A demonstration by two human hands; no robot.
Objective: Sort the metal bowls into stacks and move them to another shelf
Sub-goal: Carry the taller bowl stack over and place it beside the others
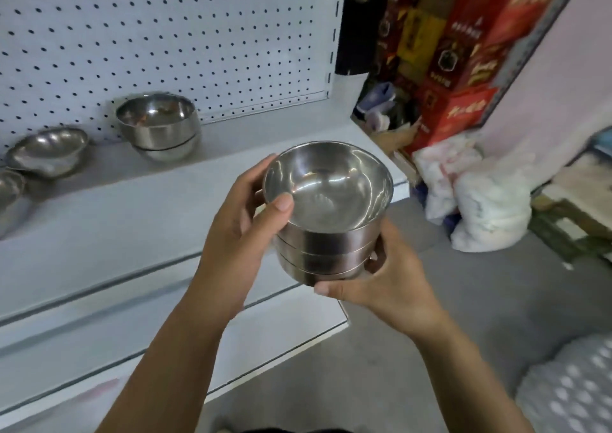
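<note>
Near the shelf, hands grip perhaps three bowls.

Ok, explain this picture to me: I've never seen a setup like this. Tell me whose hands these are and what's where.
No machine here: a person wears one camera on the head, looking down at their own hands. The left hand and right hand together hold a stack of nested shiny round metal bowls near the edge of a white shelf. On that shelf, by the white pegboard, sit two more nested metal bowls and a shallow scalloped metal dish.
</note>
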